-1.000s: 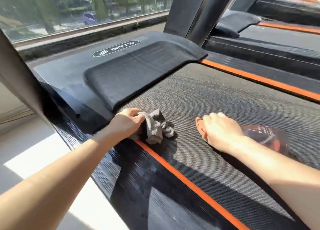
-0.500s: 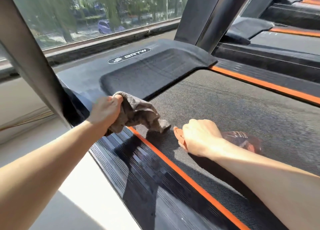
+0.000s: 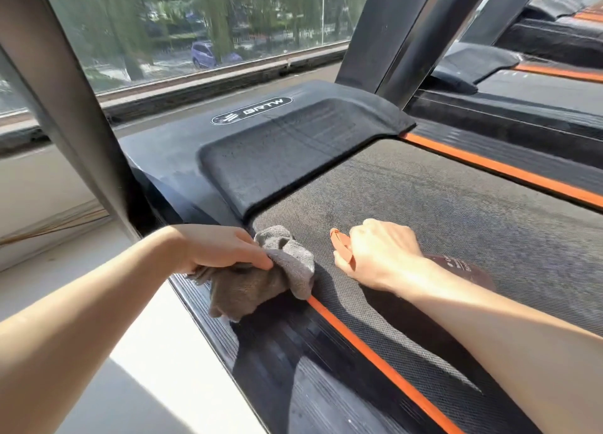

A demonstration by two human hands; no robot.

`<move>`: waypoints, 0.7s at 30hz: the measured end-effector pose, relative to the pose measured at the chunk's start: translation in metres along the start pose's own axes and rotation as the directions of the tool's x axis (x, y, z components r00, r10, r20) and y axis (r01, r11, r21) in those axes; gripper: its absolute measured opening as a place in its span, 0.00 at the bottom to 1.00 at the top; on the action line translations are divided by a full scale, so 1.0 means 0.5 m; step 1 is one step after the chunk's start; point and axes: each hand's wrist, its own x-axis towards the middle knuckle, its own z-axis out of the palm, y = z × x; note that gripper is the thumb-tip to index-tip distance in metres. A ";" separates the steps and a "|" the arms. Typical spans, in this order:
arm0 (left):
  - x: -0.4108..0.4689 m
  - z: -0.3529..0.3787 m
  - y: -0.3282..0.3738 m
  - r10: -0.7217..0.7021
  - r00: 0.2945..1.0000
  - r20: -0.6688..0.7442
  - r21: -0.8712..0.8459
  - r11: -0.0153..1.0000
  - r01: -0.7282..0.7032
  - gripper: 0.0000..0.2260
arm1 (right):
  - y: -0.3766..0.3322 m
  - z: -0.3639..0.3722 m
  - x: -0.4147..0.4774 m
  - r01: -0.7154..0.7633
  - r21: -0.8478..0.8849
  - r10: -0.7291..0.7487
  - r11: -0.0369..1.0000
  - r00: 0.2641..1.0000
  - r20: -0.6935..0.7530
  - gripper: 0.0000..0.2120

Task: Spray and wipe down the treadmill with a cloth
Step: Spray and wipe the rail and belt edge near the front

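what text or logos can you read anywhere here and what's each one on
"BRTW", white letters in an oval badge on the treadmill's black front cover.
Print on the label of the spray bottle under the right hand: too small and blurred to read.
No other text shows.

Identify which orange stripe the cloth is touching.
The left orange stripe, beside the left hand; the gray cloth covers its front end. The right stripe lies bare.

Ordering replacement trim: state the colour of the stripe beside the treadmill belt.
Orange stripe, clearest in the head view.
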 end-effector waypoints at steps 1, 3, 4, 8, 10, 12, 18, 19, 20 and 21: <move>0.000 0.007 0.002 0.024 0.997 0.069 0.001 1.000 -0.024 0.12 | 0.000 0.001 0.002 0.014 0.009 -0.014 1.000 1.000 -0.007 0.20; 0.011 0.027 0.007 0.086 0.992 0.093 -0.048 0.995 -0.082 0.12 | -0.001 0.001 0.004 0.019 0.069 -0.019 0.997 1.000 0.005 0.21; 0.020 0.037 0.007 0.111 0.992 0.066 -0.106 0.989 -0.104 0.13 | -0.004 0.001 0.002 0.026 0.071 -0.025 0.997 1.000 -0.013 0.21; 0.062 0.061 0.016 0.146 0.979 -0.145 -0.174 0.970 -0.170 0.24 | -0.005 -0.003 -0.005 0.061 0.000 -0.061 0.998 0.995 -0.073 0.20; 0.085 0.062 0.028 0.228 0.897 -0.380 0.075 0.974 -0.216 0.22 | -0.003 -0.005 -0.010 0.064 -0.008 -0.065 0.998 0.992 -0.106 0.19; 0.105 0.063 0.040 0.316 0.780 -0.540 0.143 0.948 -0.285 0.14 | -0.007 -0.009 -0.015 0.049 0.007 -0.048 0.999 0.992 -0.112 0.21; 0.132 0.116 0.059 0.175 0.954 -0.244 -0.469 0.840 -0.274 0.13 | -0.032 0.002 -0.030 0.006 0.040 -0.003 0.999 0.997 -0.078 0.23; 0.135 0.124 0.060 0.173 0.956 -0.235 -0.512 0.815 -0.273 0.12 | -0.033 0.006 -0.032 0.001 0.022 0.001 1.000 0.995 -0.096 0.23; 0.137 0.129 0.062 0.175 0.958 -0.229 -0.558 0.782 -0.277 0.11 | -0.034 0.010 -0.034 -0.004 0.000 0.004 1.000 0.993 -0.117 0.23; 0.139 0.132 0.063 0.176 0.958 -0.225 -0.608 0.743 -0.279 0.10 | -0.036 0.012 -0.035 -0.004 -0.019 0.001 1.000 0.990 -0.140 0.23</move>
